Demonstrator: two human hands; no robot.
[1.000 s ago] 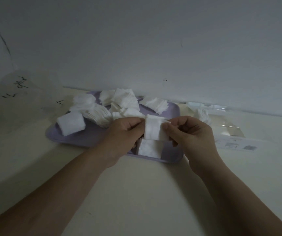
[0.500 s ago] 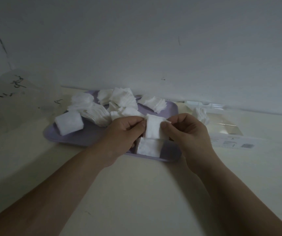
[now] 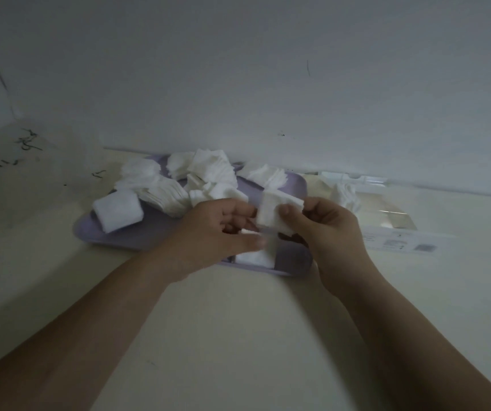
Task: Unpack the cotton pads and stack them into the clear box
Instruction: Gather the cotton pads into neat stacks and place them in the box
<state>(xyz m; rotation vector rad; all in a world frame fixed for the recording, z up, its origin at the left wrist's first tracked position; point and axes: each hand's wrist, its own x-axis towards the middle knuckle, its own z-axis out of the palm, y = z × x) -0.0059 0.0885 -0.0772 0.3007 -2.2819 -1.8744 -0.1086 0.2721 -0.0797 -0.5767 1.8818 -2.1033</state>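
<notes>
Several loose piles of white cotton pads lie on a lavender tray, with a neat block of pads at its left end. My right hand pinches a small stack of pads above the tray's front right part. My left hand is next to it, its curled fingertips at the stack's left edge. Its blurred thumb lies across another stack standing at the tray's front edge. Whether that hand grips anything is unclear. A clear box with a label and a few pads lies to the right.
The tray and the box sit on a cream tabletop against a pale wall. A crumpled clear bag with black markings lies at the far left. Bare tabletop stretches between my forearms and the front.
The stack was held between both hands. Now my right hand has it alone, tilted and shifted slightly right, while my left thumb has dropped to the lower stack.
</notes>
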